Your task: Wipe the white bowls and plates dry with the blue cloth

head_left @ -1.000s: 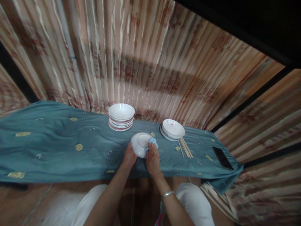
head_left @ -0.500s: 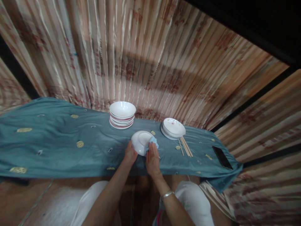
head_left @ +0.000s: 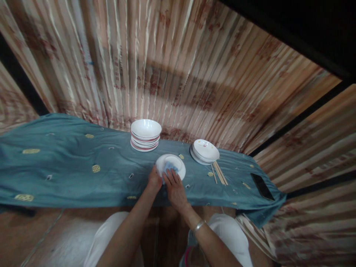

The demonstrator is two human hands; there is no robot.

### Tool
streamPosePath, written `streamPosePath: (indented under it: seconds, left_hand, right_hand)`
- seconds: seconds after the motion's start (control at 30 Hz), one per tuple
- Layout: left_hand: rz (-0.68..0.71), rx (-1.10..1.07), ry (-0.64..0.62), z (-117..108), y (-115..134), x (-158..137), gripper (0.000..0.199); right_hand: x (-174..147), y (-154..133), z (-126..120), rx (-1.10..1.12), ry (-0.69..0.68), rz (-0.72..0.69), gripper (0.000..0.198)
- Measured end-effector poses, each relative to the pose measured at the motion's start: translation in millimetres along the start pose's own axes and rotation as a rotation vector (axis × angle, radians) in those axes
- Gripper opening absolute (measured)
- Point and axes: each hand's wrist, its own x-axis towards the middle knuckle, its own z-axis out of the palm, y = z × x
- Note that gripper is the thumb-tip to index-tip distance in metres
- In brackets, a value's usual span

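A white plate [head_left: 180,170] is held above the front part of the cloth-covered table, its ring-shaped foot facing up. My left hand [head_left: 155,180] grips the plate's left edge, with the fingertips hidden beneath it. Over the middle of the plate, my right hand [head_left: 174,187] presses a light blue cloth [head_left: 171,163] against the surface; the cloth is partly under the fingers. Behind the plate to the left stands a stack of white bowls with red bands [head_left: 146,129]. To the right is a stack of white plates [head_left: 206,150] with a small floral print on top.
Wooden chopsticks [head_left: 220,173] lie beside the right stack. A black phone [head_left: 262,186] rests near the table's right end. The teal patterned tablecloth [head_left: 69,167] covers the table, and a striped curtain [head_left: 172,74] hangs close behind it.
My right hand and the blue cloth have moved left, from the plate's right edge to its middle. The plate sits more level, and my left hand keeps its grip.
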Motion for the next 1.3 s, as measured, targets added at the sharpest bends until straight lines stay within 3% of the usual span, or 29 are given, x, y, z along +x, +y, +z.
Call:
streamPosePath:
  seconds: [0.2,0.43,0.6,0.97,1.3]
  left_hand:
    - [0.029,-0.042,0.102,-5,-3,5,0.023]
    - [0.038,-0.061,0.110,-3,-2,1,0.031]
    - [-0.033,-0.090,0.024,5,2,-8,0.043]
    - [-0.025,-0.136,0.039,11,7,-14,0.044]
    - [-0.031,-0.113,0.042,9,4,-11,0.049]
  right_hand:
    - [35,-4,-25,0.121,-0.190,-0.055,0.055]
    - [80,-7,-40,0.184,-0.329,-0.052,0.039]
    - [105,-3,-36,0.141,-0.376,-0.059,0.035]
    - [140,15,-23,0.094,-0.396,0.075,0.031]
    - [150,58,-9,0.076,-0.391,0.268,0.031]
